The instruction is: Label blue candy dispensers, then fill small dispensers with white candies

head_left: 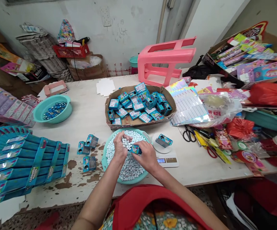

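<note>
Left hand [121, 145] over the near-middle basin [104, 163], fingers curled inward above the pale pellets [131, 170]; cannot tell whether any pellets are in its grasp. Right hand [146, 156] grips a small blue box [136, 149] between thumb and fingers, the box above the pellets, just right of the left hand.

Close on the right of the basin: a digital scale [171, 160], its display lit, a second blue box [164, 140] lying on its round pan. Directly beyond the basin, a long cardboard tray [118, 127] blocks the way to the far side, heaped with similar boxes [138, 106] lying at mixed angles. Left of the basin, three loose boxes [89, 163] rest on the worn tabletop [85, 105].

Further left, a stack of longer blue cartons [34, 163]; beyond it, a second basin [67, 111] of shiny blue pieces [55, 110].

Far side: a pink stool [153, 60] tipped over behind the tray. Right of the tray, shimmering sheets [188, 107]; nearer, black-handled scissors [189, 135] beside a crowded spread of pens, packets and bags. Far right, an open carton [221, 72] brims with bright packaging.
</note>
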Action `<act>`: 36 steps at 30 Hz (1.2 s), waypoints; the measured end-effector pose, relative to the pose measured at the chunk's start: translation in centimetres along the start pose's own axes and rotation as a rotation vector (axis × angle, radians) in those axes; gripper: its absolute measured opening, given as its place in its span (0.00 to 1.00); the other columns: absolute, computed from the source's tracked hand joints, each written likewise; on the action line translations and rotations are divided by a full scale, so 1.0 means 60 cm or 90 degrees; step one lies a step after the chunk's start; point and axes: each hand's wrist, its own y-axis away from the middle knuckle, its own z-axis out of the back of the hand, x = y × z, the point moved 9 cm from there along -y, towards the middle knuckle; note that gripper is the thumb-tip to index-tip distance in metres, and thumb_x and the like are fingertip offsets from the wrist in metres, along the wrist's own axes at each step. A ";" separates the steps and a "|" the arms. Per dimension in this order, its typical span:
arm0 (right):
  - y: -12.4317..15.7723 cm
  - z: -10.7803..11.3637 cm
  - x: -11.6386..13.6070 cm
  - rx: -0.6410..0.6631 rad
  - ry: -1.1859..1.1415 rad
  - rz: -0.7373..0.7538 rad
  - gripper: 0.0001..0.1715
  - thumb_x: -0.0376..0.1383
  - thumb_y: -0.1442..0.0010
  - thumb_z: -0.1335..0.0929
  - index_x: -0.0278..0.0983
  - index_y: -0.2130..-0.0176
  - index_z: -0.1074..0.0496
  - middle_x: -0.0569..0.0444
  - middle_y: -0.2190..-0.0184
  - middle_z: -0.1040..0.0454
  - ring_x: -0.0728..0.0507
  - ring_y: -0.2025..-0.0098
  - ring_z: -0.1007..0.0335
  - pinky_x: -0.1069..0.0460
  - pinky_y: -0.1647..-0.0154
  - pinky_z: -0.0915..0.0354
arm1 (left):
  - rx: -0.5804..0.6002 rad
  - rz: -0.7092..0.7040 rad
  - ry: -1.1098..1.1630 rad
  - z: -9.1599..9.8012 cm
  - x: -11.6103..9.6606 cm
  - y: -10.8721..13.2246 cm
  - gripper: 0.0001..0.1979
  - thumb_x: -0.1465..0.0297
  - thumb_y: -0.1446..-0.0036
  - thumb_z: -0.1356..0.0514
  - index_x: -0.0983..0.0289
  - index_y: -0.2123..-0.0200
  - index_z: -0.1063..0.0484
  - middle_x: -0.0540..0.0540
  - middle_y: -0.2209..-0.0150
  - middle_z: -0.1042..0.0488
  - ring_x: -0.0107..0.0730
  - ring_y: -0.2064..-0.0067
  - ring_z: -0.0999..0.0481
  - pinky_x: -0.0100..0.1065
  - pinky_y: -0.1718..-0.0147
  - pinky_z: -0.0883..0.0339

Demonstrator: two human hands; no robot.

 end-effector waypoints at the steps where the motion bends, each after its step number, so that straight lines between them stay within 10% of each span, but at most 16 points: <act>1: 0.000 0.002 0.000 -0.007 0.000 -0.003 0.17 0.33 0.51 0.31 0.39 0.58 0.30 0.51 0.62 0.26 0.38 0.57 0.33 0.47 0.58 0.42 | -0.003 -0.002 -0.007 -0.001 -0.001 -0.001 0.15 0.62 0.52 0.41 0.64 0.80 0.41 0.47 0.82 0.37 0.29 0.75 0.28 0.30 0.74 0.35; 36: 0.006 0.018 -0.031 -0.048 -0.131 -0.087 0.18 0.33 0.53 0.29 0.40 0.59 0.29 0.52 0.62 0.26 0.40 0.56 0.31 0.48 0.57 0.37 | 0.097 -0.043 -0.094 -0.060 -0.014 0.020 0.13 0.59 0.46 0.44 0.64 0.71 0.35 0.46 0.85 0.35 0.24 0.82 0.33 0.26 0.79 0.39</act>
